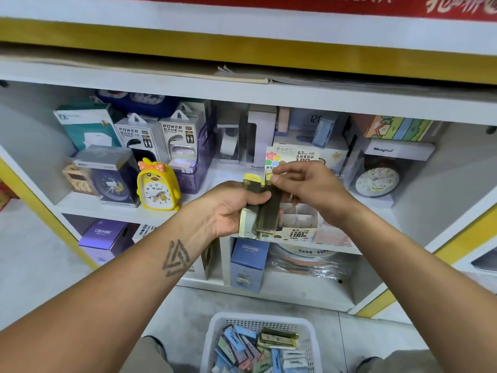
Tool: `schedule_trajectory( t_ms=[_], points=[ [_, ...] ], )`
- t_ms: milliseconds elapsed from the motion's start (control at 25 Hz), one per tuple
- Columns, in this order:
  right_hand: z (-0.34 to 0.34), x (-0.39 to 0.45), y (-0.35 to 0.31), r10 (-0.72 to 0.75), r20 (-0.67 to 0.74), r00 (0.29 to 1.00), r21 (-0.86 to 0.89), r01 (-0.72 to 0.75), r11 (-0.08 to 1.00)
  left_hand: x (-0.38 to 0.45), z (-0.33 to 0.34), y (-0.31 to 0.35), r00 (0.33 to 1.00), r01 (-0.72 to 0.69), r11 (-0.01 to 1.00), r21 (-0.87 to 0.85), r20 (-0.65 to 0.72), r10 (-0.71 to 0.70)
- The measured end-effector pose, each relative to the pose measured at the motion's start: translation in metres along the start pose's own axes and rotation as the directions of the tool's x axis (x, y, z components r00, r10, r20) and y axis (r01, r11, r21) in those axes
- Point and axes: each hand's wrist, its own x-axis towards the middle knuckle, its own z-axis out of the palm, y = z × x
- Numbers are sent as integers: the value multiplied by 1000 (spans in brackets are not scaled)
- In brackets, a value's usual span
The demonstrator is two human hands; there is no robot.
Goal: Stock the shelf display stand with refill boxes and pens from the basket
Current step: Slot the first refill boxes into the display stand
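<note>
Step in hand: loading of refill boxes into the display stand [291, 226], which is seated on the middle shelf [113, 208] with its printed header card upright behind. A small stack of yellow-capped refill boxes [256, 208] is clamped in the left hand [228, 208], fingers wrapped round the lower half of the stack. At least two boxes are counted there; a third cannot be ruled out, as the edges overlap. The right hand [306, 184] is closed in a pinch on the top end of the rightmost box of that stack — it is judged that one box is being separated for placement.

Stand compartments: several cardboard cells are visible just right of the held boxes — those seen are empty. The exact cell count is hidden by the hands.

Next move, as judged: the pinched box is to be drawn clear of the stack, kept upright, and lowered into an open cell without the thin dividers being bent.

Supply: one white basket [215, 335] on the floor below, well apart from the stand. Roughly two yellow boxes are counted on top; blue, green and pink ones are too many and too jumbled to count. No pens are identified.
</note>
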Motion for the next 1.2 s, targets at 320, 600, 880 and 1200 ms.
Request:
schedule_trajectory(
  t_ms=[320, 600, 880, 1200],
  points=[
    [-38, -5, -9, -77, -133, 988, -146, 58, 988, 9, -3, -1, 985, 1, 998, 63, -171, 9],
    [-43, 4, 3, -135, -176, 975, -291, 79, 953, 5, -3, 3, 983, 27, 1000, 1, -181, -27],
    [-33, 12, 10, -405, -112, 908, -614, 257, 746, 4, -3, 0, 993, 12, 999, 30, -116, -8],
    [-20, 10, 19, -434, 19, 901, -793, 278, 541, 0, -1, -1, 1000, -3, 1000, 31, -20, 3]
  ],
)
